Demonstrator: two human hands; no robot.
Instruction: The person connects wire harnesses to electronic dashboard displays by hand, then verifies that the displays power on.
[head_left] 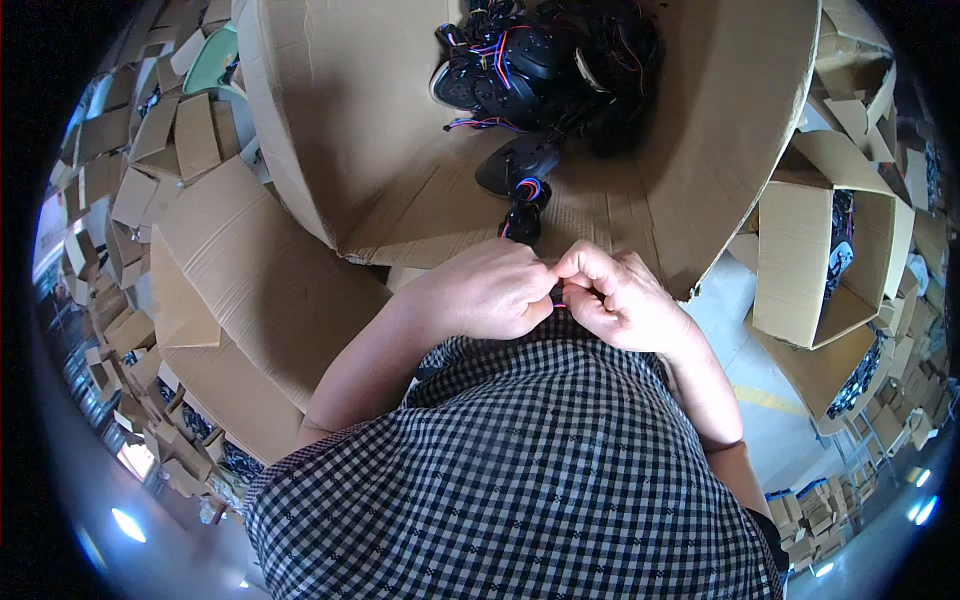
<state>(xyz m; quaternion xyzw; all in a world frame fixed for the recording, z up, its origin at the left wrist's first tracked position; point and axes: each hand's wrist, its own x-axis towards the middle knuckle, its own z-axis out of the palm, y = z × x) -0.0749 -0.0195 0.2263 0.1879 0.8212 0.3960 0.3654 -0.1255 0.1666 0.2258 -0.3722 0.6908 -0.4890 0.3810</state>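
Pressure seems best kept light while our left hand point(495, 288) and right hand point(630, 305) pinch a small black piece point(558, 294) with thin pink wire point(560, 306) at the near edge of the open brown cardboard box point(335, 120).

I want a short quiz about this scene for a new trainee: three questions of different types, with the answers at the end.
1. True or false: the left hand and the right hand are close together, at a small dark piece.

2. What shows inside the large cardboard box in front of the person?
A) White plates
B) Black parts with coloured wires
C) Green bottles

3. On which side of the large cardboard box, as the person sees it, is the pale green object?

Key:
1. True
2. B
3. Left
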